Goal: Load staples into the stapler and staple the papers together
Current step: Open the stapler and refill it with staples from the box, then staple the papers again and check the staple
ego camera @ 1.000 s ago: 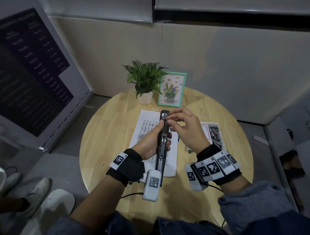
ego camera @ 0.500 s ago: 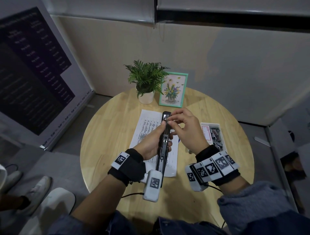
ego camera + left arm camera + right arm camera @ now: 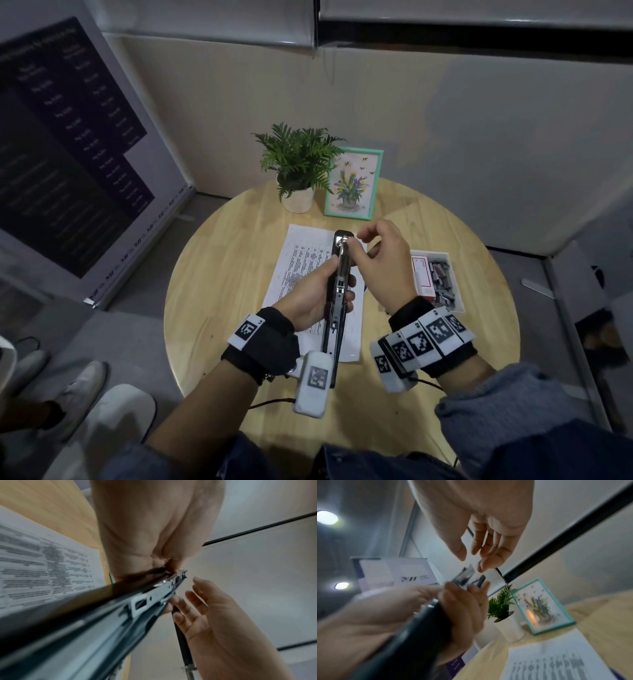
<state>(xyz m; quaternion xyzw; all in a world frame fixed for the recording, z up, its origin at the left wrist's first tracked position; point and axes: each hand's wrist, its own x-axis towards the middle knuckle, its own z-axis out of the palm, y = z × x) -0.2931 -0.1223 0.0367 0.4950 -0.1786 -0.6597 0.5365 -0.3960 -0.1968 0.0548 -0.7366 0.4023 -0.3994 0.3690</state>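
Round wooden table (image 3: 212, 284), printed papers (image 3: 301, 253) — text unreadable; stapler (image 3: 337, 301) gripped

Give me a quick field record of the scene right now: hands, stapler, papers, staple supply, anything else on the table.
left hand: grips the stapler mid-body, above the papers
right hand: at the stapler's far end, fingers loosely curled, holding nothing visible
stapler: opened out, metal channel exposed
papers: flat on the table, unstapled as far as visible
staple box: open, right of the papers
potted plant: far edge
framed picture: beside the plant
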